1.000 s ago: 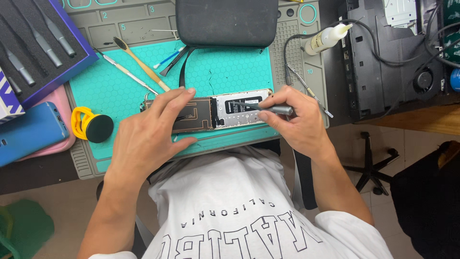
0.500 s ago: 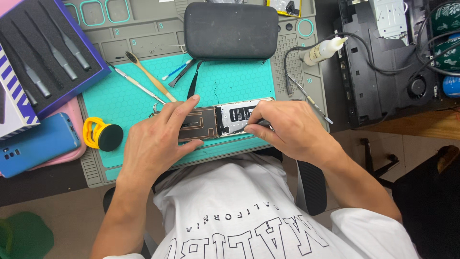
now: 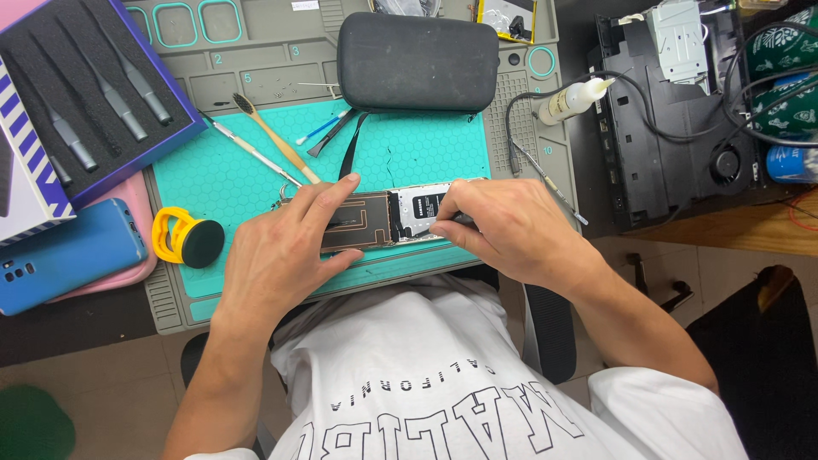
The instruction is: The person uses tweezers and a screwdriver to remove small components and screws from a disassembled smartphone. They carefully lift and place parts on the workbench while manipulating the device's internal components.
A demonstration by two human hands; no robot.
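Carefully, my left hand (image 3: 285, 243) presses flat on the opened phone (image 3: 375, 220) at the near edge of the teal mat (image 3: 230, 183); my right hand (image 3: 503, 226) pinches a dark tool (image 3: 450, 223) over its right half; steady pressure keeps the tip from slipping.

Grey desk (image 3: 102, 328) under teal work mat (image 3: 230, 183), blue phone (image 3: 60, 255), tool box (image 3: 85, 94)

1. Your opened phone (image 3: 388, 220) lies flat, back cover off, at the near edge of the teal mat (image 3: 239, 183); you can see its dark coil panel and silver battery.
2. Your slim dark tool (image 3: 449, 223) lies nearly level, tip on the battery's near edge.
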